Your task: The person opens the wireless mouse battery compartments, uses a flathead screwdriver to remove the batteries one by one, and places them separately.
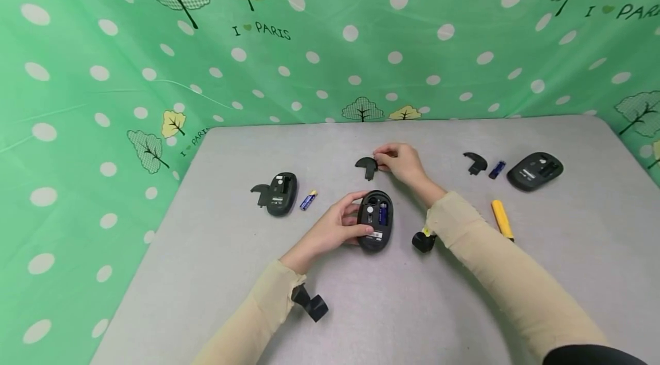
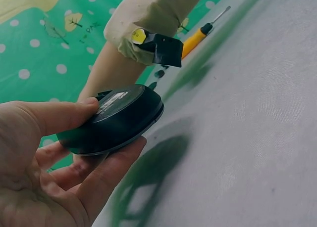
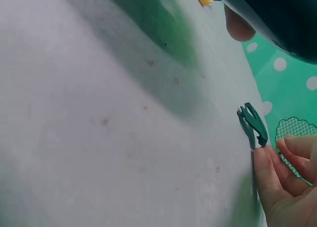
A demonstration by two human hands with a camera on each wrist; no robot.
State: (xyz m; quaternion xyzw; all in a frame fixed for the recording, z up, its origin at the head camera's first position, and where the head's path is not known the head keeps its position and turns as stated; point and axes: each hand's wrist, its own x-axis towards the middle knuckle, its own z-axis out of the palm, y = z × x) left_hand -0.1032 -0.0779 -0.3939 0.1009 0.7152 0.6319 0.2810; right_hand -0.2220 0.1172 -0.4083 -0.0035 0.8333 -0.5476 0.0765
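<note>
My left hand (image 1: 342, 224) grips a black computer mouse (image 1: 375, 242), thumb on its underside and fingers beneath, holding it bottom up. A dark blue battery (image 1: 383, 214) sits in its uncovered slot. In the left wrist view the mouse (image 2: 124, 118) is tilted above its shadow on the table. Farther back, my right hand (image 1: 404, 165) pinches one end of a black, curved battery cover (image 1: 367, 167) between thumb and fingertips. The right wrist view has this cover (image 3: 255, 123) close over the tabletop, at the fingertips of the right hand (image 3: 287, 182).
On the left lie another upturned mouse (image 1: 281, 199) with its cover (image 1: 260, 193) against it and a battery (image 1: 308, 200). At right are a third mouse (image 1: 535, 171), a cover (image 1: 475, 163), a battery (image 1: 497, 169) and a yellow-handled screwdriver (image 1: 501, 218). A green curtain (image 1: 319, 78) hangs behind the grey table (image 1: 216, 296).
</note>
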